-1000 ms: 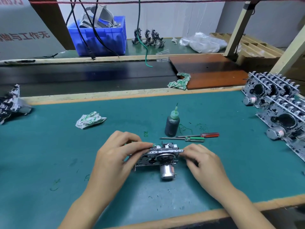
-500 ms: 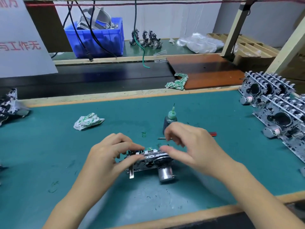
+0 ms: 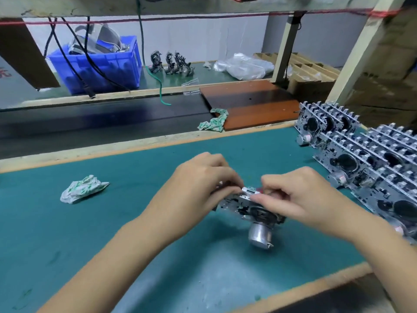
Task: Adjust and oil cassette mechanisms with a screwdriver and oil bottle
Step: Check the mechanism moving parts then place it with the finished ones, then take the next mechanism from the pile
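Since a moment ago our right hand [image 3: 300, 197] has dropped to pinch a red-handled screwdriver [image 3: 259, 190] at the grey metal cassette mechanism [image 3: 250, 206] our left hand [image 3: 203, 188] grips above the teal surface [image 3: 112, 233], where a slip could gouge parts.

Even, soft indoor light; faint shadows under the forearms on the desk [image 3: 112, 222]. Motion blur smears everything, and wide-angle distortion bends the edges.
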